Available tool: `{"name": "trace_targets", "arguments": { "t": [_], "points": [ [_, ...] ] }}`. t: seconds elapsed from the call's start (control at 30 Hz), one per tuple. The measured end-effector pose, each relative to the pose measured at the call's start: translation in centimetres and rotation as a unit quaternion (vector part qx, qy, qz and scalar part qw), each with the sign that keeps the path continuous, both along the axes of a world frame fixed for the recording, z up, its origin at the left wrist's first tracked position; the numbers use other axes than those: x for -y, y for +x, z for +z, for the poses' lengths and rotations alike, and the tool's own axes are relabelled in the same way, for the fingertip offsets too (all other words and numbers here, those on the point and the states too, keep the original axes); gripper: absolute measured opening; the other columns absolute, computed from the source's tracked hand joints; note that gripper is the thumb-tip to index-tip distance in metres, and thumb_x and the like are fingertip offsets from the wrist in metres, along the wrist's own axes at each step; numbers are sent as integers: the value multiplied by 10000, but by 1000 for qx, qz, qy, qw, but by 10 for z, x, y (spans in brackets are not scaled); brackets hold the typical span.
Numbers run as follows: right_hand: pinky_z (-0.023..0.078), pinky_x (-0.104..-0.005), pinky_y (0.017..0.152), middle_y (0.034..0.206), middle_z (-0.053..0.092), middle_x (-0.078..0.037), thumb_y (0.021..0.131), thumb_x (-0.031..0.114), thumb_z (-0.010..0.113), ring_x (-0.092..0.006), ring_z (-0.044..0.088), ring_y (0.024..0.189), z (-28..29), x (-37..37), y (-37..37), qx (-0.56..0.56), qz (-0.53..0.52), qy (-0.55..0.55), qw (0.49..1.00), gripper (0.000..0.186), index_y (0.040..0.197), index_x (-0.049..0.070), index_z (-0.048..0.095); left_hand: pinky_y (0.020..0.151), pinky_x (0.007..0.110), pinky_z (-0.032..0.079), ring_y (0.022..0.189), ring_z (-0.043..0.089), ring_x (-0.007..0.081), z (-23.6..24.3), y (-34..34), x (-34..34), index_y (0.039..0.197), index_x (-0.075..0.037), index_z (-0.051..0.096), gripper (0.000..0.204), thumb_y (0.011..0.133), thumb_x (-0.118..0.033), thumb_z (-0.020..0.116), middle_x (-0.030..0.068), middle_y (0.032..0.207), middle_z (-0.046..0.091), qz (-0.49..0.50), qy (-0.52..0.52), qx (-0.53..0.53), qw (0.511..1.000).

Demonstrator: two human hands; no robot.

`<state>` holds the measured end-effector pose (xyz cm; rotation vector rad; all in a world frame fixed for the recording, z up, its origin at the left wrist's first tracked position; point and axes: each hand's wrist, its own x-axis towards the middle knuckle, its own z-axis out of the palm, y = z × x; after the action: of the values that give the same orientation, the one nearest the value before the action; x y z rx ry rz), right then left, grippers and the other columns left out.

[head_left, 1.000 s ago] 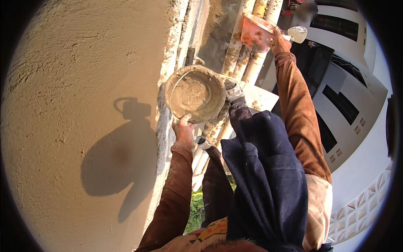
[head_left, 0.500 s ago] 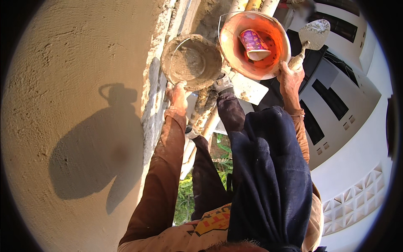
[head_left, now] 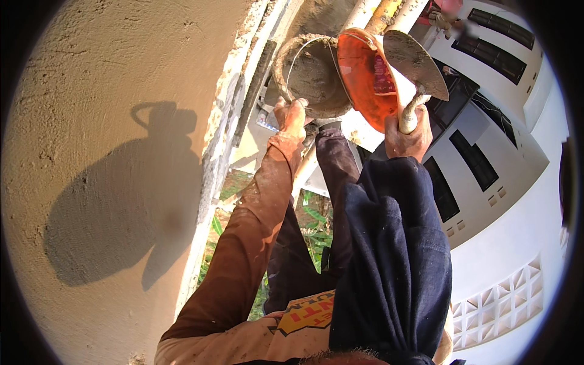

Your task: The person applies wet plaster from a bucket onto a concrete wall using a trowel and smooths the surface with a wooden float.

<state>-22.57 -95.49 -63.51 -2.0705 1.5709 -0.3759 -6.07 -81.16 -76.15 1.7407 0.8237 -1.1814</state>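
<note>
My left hand is closed on the near rim of a mortar-caked bucket, which has grey-brown mortar inside and a thin wire handle. Right beside it, an orange bucket is tipped on its side, its mouth turned toward the caked bucket. A purple printed cup shows partly inside the orange one. My right hand grips the pale handle of a trowel and the orange bucket's near rim together. Mortar coats the trowel's broad blade. Whether anything is pouring between the buckets cannot be made out.
A rough plastered wall runs along my left, with a shadow on it. Light poles extend beyond the buckets. Greenery lies below my legs. White buildings stand to the right.
The orange bucket has tilted left toward the caked bucket, and its cup has shifted. The trowel has turned with my right hand. My left hand and the caked bucket have moved right.
</note>
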Motion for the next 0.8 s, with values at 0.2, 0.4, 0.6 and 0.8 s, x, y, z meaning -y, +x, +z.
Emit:
{"name": "trace_targets", "arguments": {
  "t": [0.2, 0.4, 0.6, 0.8],
  "points": [
    [559, -432, 682, 905, 664, -137, 735, 98, 779, -377, 686, 787, -6, -10, -1, -23, 162, -37, 986, 268, 925, 94, 590, 707, 435, 668, 962, 688, 331, -30, -8, -11, 1519, -24, 285, 776, 831, 35, 637, 219, 1175, 613, -53, -35, 17, 998],
    [530, -437, 617, 811, 602, -99, 804, 169, 807, -331, 662, 734, -13, -13, -2, -31, 217, -25, 975, 242, 924, 119, 603, 798, 454, 657, 982, 685, 334, -27, -10, -7, 1578, -36, 181, 842, 850, 30, 601, 216, 1179, 626, -52, -51, 34, 997],
    [551, -384, 732, 881, 660, -145, 747, 116, 718, -336, 669, 756, -9, -11, -13, 4, 48, 27, 998, 248, 956, 80, 588, 819, 469, 631, 1037, 658, 299, 6, -1, 7, 1448, -40, 389, 622, 871, -46, 622, 176, 1272, 563, -42, -6, 4, 999],
    [471, -281, 532, 785, 608, -56, 849, 37, 698, -118, 562, 593, -45, 35, -37, 217, -296, 153, 918, 194, 960, 37, 539, 939, 472, 555, 1013, 629, 274, 5, 10, -40, 1231, -63, 586, 369, 868, -90, 645, 113, 1139, 623, 3, -44, -10, 999]
  ]
}}
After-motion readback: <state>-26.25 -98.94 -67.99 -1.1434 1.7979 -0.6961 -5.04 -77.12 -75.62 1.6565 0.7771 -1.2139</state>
